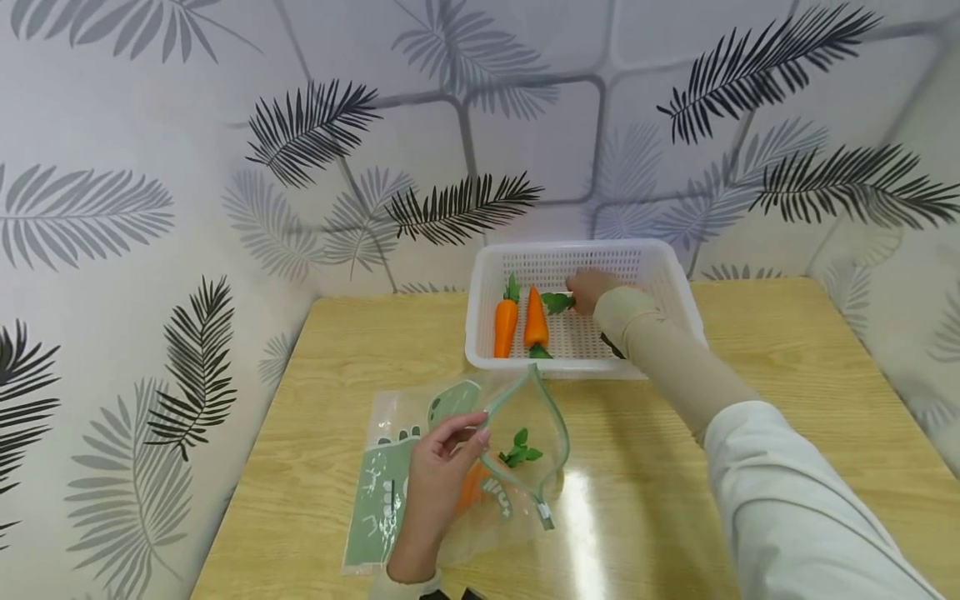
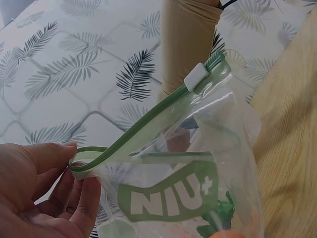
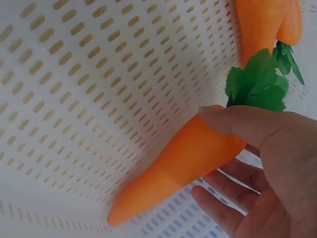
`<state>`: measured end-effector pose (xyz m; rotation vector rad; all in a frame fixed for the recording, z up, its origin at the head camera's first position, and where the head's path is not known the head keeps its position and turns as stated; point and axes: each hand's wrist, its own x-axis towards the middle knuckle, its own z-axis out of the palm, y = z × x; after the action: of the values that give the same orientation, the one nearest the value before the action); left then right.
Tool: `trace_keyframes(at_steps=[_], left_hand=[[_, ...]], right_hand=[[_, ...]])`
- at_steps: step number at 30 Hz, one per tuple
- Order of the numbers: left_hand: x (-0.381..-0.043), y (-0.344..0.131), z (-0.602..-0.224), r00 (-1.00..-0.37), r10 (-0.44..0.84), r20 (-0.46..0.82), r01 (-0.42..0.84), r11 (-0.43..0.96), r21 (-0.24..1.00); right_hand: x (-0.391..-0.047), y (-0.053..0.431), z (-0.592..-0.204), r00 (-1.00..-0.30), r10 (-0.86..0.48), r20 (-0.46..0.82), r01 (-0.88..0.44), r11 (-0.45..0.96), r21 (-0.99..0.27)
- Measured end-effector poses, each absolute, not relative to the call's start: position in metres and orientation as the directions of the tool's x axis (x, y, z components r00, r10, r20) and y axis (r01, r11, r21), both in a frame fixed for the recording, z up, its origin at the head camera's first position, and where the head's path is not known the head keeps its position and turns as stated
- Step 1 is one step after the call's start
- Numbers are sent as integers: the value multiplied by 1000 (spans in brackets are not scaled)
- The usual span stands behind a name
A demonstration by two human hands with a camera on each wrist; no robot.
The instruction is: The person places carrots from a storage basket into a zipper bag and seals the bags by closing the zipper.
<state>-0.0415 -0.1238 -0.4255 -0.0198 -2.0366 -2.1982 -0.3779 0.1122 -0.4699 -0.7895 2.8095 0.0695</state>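
Observation:
A clear zip bag with green print and a white slider hangs with its mouth spread apart, and my left hand pinches the rim between thumb and fingers. Inside the bag lies an orange carrot with green leaves, partly covered by the hand and print. Over in the white basket, my right hand holds another carrot near its leafy end, thumb on top and fingers beneath. That carrot's tip points at the basket's corner in the right wrist view.
Two more carrots lie at the basket's left side, an upright one and a tip-up one. A flat green-printed bag rests on the wooden table under my left hand. Behind the table stands a leaf-patterned wall.

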Motion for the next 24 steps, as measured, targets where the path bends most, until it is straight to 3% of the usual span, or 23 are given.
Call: trace_keyframes(at_steps=[14,19,24], left_hand=[[-39,-120,-427,-987,-81,141,148,-88,985],[-38,-120,-427,-987,-87,135,143,-87,986],[-36,-121,-427,-988,-87,130,138,-85,987]], right_hand=[[-356,116,-414,-822,-551,-143,-527,831,-177],[-345,121,-389,-814,-552,-180,-494,822,-282],[-329,134,-370,-820,-564,-98,-490,780,-389]])
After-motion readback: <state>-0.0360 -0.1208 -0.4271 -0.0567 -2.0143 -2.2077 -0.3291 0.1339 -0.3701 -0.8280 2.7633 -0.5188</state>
